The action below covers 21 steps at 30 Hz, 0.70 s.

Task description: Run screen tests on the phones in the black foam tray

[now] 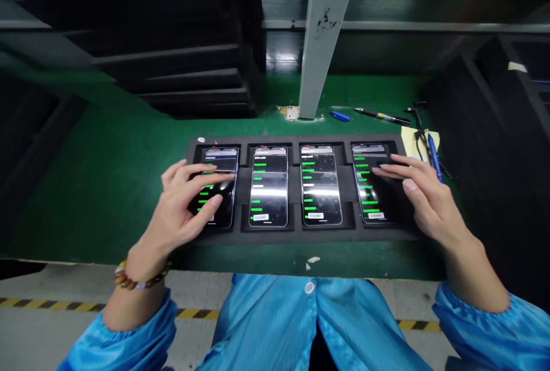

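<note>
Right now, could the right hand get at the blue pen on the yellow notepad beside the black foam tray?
Probably yes. The right hand rests open on the rightmost black smartphone, and the blue pen lies just beyond its knuckles with nothing between them.

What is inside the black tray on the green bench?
Four phones, screens lit with green text, each in its own recess of the tray. The left hand covers part of the leftmost phone, the right hand part of the rightmost phone.
</note>
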### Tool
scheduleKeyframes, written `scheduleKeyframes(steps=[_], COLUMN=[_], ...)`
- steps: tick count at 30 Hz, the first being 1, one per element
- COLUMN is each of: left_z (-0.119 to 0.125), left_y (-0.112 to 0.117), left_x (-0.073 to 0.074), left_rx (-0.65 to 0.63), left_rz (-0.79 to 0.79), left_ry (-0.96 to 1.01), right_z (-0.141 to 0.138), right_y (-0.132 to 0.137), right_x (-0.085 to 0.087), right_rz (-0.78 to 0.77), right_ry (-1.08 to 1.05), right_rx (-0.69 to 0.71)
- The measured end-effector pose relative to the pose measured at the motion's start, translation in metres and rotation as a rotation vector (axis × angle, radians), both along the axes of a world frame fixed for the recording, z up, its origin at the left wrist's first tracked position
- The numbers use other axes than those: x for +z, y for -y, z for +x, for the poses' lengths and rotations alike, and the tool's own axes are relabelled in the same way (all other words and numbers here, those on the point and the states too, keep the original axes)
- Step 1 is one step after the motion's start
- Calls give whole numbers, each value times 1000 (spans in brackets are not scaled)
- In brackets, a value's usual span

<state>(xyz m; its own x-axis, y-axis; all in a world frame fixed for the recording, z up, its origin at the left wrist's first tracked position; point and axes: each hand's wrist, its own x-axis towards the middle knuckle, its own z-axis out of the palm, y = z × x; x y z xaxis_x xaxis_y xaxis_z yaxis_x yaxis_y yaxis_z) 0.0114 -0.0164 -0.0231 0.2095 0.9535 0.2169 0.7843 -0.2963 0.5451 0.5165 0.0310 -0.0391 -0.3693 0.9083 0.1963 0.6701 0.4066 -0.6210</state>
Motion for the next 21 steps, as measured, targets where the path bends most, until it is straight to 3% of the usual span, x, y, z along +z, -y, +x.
scheduleKeyframes(steps=[5, 9, 11, 17, 21], left_z=[24, 41, 46, 35, 5], left_y=[-5, -19, -24, -16, 3], left_x=[3, 3, 4, 9, 5], left_rx=[-194, -216, -212, -85, 92], left_rz=[-121, -167, -158, -66, 0], left_ry=[-50, -104, -108, -46, -1], right_z=[1, -8, -20, -69, -82], right_y=[-2, -10, -9, -2, -15], right_x=[-4, 0, 7, 21, 14], right_rz=[-20, -8, 5, -54, 3], right_ry=[37, 90, 88, 120, 152], right_rx=[-25, -95, -58, 395, 344])
